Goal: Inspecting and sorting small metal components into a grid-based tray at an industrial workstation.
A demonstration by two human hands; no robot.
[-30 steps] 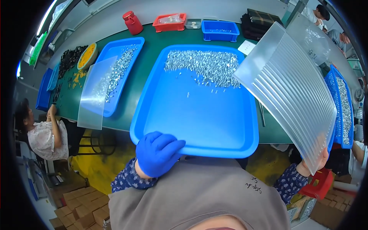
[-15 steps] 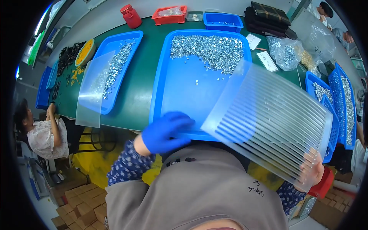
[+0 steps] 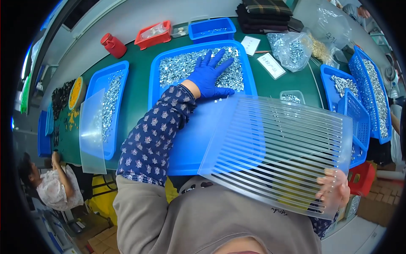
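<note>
My left hand (image 3: 210, 75), in a blue glove, lies with its fingers spread over a bed of small shiny metal pieces (image 3: 175, 70). Those pieces fill the far part of a large blue tray (image 3: 188, 139), whose near part shows bare floor except for a few loose bits beside my wrist. My bare right hand (image 3: 334, 188) grips the right end of a clear plastic board (image 3: 287, 148) with many parallel slots. That board tilts across the tray's near right side, its left edge over the tray floor. Some of my right fingers show through the plastic.
To the left stands another blue tray (image 3: 120, 84) of metal pieces with a clear sheet (image 3: 91, 135) leaning on it. Blue baskets (image 3: 370, 97) of pieces are at the right. A small clear box (image 3: 292, 97), plastic bags (image 3: 292, 51) and a red flask (image 3: 113, 45) surround the tray. A co-worker (image 3: 57, 186) sits at left.
My left hand has reached from the tray's near edge to the far pieces, its fingers spreading. The slotted board has swung to a flatter angle, still in my right hand. The view has shifted.
</note>
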